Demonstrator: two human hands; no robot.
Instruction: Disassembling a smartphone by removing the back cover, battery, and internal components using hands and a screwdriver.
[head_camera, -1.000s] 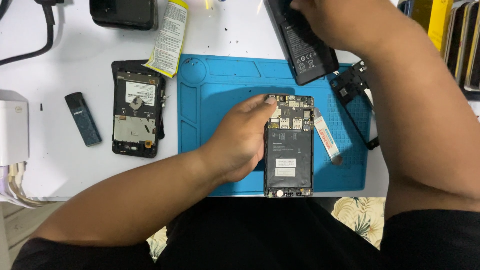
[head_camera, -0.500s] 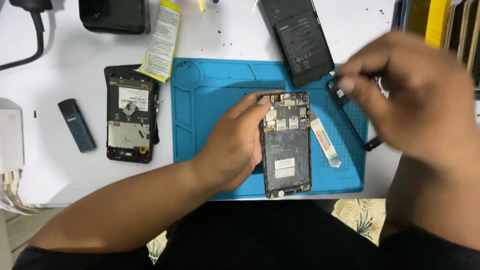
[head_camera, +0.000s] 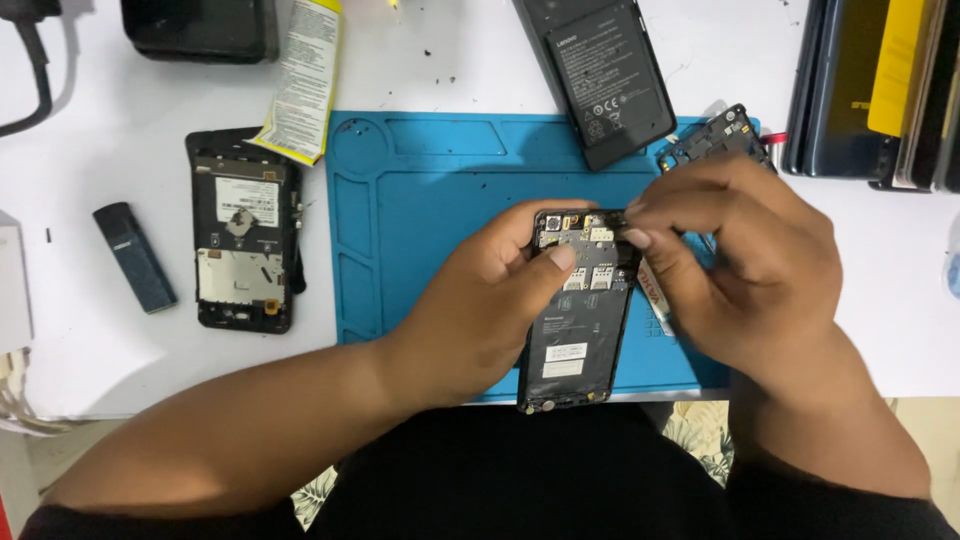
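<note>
An opened black phone (head_camera: 575, 340) with its back off lies on the blue work mat (head_camera: 430, 200) near the front edge. My left hand (head_camera: 480, 300) grips its left side, thumb resting on the upper board. My right hand (head_camera: 740, 260) is at the phone's top right corner, fingertips pinched together against the board; whether they hold a small part I cannot tell. A flat black battery (head_camera: 605, 75) lies beyond the mat's far edge. A black frame piece (head_camera: 715, 135) shows just behind my right hand.
A second stripped phone (head_camera: 243, 230) lies left of the mat, a yellow and white leaflet (head_camera: 302, 75) above it. A small dark blue stick (head_camera: 134, 257) is further left. Stacked phones and cases (head_camera: 880, 90) stand at the right, a black box (head_camera: 200, 28) at the top.
My right hand came down from the battery at the far side to the top right corner of the opened phone. My left hand has kept its grip on the phone.
</note>
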